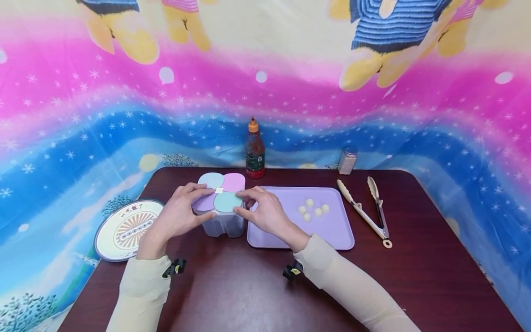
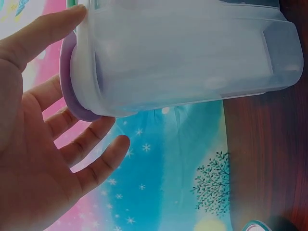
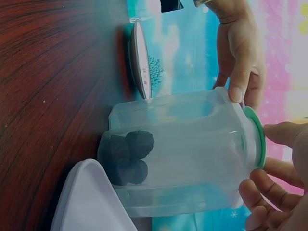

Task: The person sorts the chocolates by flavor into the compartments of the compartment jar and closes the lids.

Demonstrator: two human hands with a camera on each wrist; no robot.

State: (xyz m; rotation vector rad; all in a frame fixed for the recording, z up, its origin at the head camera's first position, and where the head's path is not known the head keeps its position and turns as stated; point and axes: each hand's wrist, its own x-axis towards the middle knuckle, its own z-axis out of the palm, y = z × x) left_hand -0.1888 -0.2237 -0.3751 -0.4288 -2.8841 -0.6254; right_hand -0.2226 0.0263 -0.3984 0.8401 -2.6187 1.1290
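A tall translucent food storage container [image 1: 224,226] stands upright left of the tray, topped by petal-shaped lids in light blue, pink, purple and mint green. My left hand [image 1: 176,216] grips its left side at the top, thumb on the front rim and fingers around the purple lid [image 2: 70,82]. From the right, my right hand [image 1: 265,212] pinches the edge of the mint-green lid [image 1: 228,202] between thumb and fingers. Several dark round pieces [image 3: 139,144] lie at the container's bottom, seen through its wall in the right wrist view.
A lilac tray [image 1: 274,237] holds several small whitish balls [image 1: 307,216]. Right of it lie open tongs [image 1: 365,216]. At the back stand a sauce bottle [image 1: 255,154] with an orange cap and a small shaker jar [image 1: 347,161]. An oval patterned plate [image 1: 124,230] sits at the table's left edge.
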